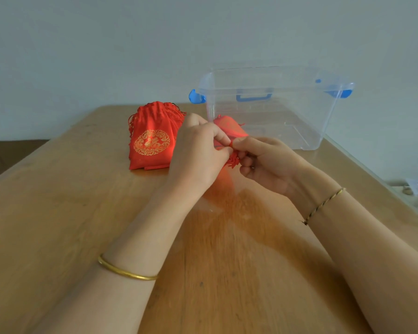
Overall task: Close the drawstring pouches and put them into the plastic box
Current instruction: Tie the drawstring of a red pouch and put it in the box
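Pinching red pouch before plastic box

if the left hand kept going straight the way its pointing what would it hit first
Probably the near wall of the plastic box: the left hand points forward and slightly right, and beyond the red pouch it pinches, the box comes next. Depth is unclear from one view.

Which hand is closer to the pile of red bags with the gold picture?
Left. The left hand sits just beside the pile of red bags; the right hand is farther off, beyond the left hand.
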Available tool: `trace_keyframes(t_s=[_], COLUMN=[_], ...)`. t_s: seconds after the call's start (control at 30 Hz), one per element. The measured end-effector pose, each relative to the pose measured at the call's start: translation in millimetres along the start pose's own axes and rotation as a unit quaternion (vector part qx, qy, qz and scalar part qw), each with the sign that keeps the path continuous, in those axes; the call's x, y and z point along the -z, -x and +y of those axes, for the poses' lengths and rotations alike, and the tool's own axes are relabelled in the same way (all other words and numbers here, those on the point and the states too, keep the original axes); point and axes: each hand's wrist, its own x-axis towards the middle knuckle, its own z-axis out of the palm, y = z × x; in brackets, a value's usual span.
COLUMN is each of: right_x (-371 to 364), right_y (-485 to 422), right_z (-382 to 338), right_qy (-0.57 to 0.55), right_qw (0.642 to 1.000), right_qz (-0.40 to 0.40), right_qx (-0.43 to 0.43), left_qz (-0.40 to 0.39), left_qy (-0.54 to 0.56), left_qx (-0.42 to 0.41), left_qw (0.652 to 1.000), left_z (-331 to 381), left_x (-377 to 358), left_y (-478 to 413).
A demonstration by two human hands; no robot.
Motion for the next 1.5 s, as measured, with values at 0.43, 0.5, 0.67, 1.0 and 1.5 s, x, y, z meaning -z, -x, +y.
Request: trace_keyframes(t_s=[0.43, 0.5, 0.67, 1.0, 1.5], right_x=[8.3, 8.4, 15.4, 16.4, -3.8], right_y=[1.4, 1.9, -1.4, -4.4, -26.5], right_z=[-3.6, -4.1, -2.6, 10.2, -54.1], right_qy=[0.159, 0.215, 0.262, 0.324, 0.331], right_qw=[0.984, 0.971, 0.956, 0.931, 0.901], right_qz=[-0.027, 0.012, 0.056, 0.048, 0.137], right_qx=[0.081, 0.107, 0.121, 0.161, 0.245], left_qz=[-0.018, -0.018, -0.055, -0.103, 0.015], left_qy=[0.006, 0.005, 0.011, 0.158, 0.379], left_qx=[-0.029, -0.019, -0.014, 0.125, 0.218], left_qw=[0.999, 1.0, 0.998, 0.974, 0.899], left_z=[-9.4, -11.8, -18.8, -25.3, -26.8], left_x=[4.9, 6.6, 11.4, 7.0, 31.9], left_y=[-4.8, -5.9, -9.8, -6.8, -71.2])
